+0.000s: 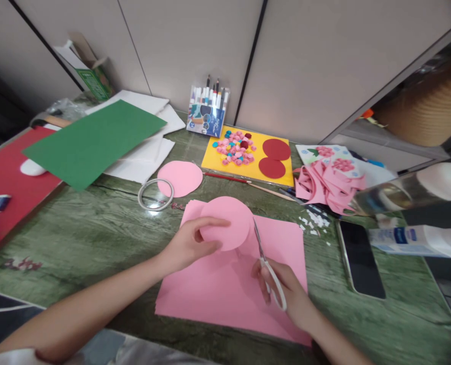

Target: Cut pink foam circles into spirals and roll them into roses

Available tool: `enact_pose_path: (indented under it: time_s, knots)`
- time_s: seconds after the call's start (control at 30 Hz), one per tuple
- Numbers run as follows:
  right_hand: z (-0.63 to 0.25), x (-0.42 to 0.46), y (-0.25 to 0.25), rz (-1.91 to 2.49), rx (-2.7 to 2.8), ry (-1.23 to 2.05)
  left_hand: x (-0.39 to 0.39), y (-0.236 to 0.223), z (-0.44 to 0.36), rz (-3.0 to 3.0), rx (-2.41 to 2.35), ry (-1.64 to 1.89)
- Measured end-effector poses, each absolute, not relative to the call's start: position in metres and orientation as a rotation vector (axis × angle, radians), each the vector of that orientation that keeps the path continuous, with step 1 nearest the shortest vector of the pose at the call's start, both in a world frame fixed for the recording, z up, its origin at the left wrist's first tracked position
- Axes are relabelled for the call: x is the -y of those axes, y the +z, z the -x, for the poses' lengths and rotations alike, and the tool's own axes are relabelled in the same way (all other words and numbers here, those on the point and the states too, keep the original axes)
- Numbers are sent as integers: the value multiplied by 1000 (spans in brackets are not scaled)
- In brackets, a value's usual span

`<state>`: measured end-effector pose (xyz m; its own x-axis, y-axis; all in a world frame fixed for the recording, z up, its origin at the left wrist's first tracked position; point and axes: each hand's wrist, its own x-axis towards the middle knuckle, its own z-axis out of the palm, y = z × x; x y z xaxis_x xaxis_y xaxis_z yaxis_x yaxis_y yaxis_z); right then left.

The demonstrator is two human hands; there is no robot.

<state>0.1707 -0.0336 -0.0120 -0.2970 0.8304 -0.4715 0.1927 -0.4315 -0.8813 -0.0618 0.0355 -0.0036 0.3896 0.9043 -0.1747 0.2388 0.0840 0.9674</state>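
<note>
Between the thumb and fingers of my left hand [195, 241] is a round pink paper disc [229, 220], held above a stack of pink paper sheets [225, 299]. My right hand [282, 289] grips white-handled scissors [273, 281], whose blades point up beside the disc's right edge. Whether the blades touch the paper I cannot tell. Another pink paper disc [183, 175] lies on the table behind, partly under a silver ring [139, 195].
Behind stands a marker set [206, 119] by a yellow sheet [255, 170] bearing red discs [276, 149] and small paper rolls. Pink scraps [324, 185], a phone [362, 258] and a white bottle [419, 239] are to the right. Green paper [96, 142] lies left.
</note>
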Motion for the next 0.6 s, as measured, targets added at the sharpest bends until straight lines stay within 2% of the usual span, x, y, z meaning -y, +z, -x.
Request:
enact_pose_path:
  time_s: [0.6]
  knots:
    - [-172,33,-12,1446,1329,1765,-34,0,60,-1445,-1129,656]
